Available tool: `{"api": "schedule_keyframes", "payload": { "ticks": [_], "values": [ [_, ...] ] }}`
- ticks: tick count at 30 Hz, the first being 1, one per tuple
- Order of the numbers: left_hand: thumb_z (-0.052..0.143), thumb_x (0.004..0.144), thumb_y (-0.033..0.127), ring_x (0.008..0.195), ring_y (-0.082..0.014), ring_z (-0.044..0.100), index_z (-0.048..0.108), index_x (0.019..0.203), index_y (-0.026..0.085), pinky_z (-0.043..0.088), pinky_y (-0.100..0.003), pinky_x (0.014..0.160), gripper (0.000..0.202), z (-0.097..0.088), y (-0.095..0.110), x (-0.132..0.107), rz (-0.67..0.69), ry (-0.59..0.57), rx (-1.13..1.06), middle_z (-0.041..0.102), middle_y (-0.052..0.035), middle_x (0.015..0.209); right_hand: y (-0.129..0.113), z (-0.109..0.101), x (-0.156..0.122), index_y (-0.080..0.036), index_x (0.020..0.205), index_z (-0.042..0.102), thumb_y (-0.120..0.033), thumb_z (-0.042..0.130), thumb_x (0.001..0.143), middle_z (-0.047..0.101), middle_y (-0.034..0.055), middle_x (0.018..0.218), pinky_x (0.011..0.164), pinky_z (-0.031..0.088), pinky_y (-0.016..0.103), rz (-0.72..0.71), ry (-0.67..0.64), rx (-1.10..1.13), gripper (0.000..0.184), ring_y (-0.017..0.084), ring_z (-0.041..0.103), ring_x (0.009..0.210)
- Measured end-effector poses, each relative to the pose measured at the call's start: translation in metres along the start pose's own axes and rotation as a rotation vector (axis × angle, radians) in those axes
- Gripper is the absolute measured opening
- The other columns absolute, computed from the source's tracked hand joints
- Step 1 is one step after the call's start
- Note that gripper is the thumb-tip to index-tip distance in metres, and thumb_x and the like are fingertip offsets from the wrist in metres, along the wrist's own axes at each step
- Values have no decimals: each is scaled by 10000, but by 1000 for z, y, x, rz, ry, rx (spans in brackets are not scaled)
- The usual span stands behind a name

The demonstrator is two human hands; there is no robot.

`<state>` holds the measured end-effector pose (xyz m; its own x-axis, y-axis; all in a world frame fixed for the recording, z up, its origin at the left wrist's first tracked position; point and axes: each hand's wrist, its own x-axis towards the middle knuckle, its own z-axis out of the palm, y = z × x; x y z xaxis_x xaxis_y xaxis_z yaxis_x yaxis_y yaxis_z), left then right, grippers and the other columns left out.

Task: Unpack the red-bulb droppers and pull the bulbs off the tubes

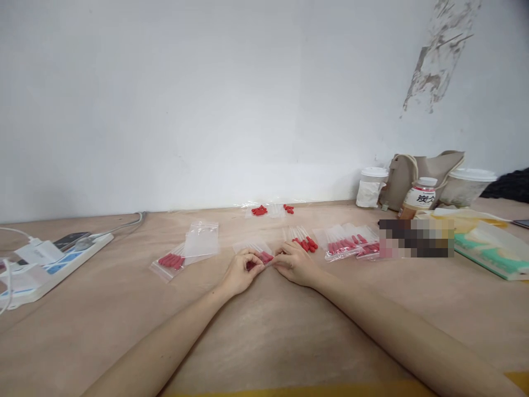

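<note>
A: Where've you got the clear bag [250, 245]?

B: Ctr of frame, just below mid, on the table [256, 342], b/w both hands. I can see red-tipped sticks [265, 257] in it.

A: Fingers?

B: L hand [243, 270]: thumb + fingers curled in, pinching the bag's near L edge. R hand [296, 263]: fingertips closed on its R corner; exact grip partly hidden from my cam.

A: What's nearby?

B: Loose sticks [308, 241] just beyond R hand, red ends toward me. Right of those, approx mid-right of frame, I've a cluster of filled bags [345, 243], overlapping. Ctr-left: another filled bag [170, 262], w/ flat bags [202, 240] overlapping it.

A: Further out?

B: Red pieces [259, 210] by the wall, upper ctr of the table. Power strip [78, 259] at far L of frame; bottle [418, 197] + lidded cup [372, 187] at R.
</note>
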<state>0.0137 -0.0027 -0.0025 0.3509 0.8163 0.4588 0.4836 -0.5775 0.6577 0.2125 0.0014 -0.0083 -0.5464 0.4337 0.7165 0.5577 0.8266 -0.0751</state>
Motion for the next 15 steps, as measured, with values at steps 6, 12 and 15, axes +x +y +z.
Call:
{"api": "schedule_keyframes", "payload": {
  "ticks": [6, 12, 15],
  "values": [
    [619, 701, 235, 829, -164, 555, 636, 651, 170, 425, -313, 759, 84, 0, -5, 1, -11, -7, -24, 593, -49, 871, -3, 1, 3, -228, 819, 639, -154, 533, 758, 560, 29, 808, 707, 366, 274, 4, 0, 22, 143, 144, 475, 781],
    [631, 693, 237, 827, -155, 554, 635, 660, 172, 427, -312, 774, 73, 0, -6, 1, -9, -11, -49, 588, -44, 870, -8, 4, 7, -218, 785, 631, -180, 499, 792, 553, 28, 790, 713, 363, 269, -21, 12, 8, 138, 137, 467, 777],
    [632, 693, 253, 828, -157, 555, 633, 654, 170, 433, -312, 763, 92, 0, -4, 1, -18, -11, -47, 590, -45, 876, -8, 3, 7, -217, 766, 631, -175, 517, 776, 554, 28, 798, 710, 355, 270, -12, -4, -8, 122, 139, 469, 783]
  ]
}}
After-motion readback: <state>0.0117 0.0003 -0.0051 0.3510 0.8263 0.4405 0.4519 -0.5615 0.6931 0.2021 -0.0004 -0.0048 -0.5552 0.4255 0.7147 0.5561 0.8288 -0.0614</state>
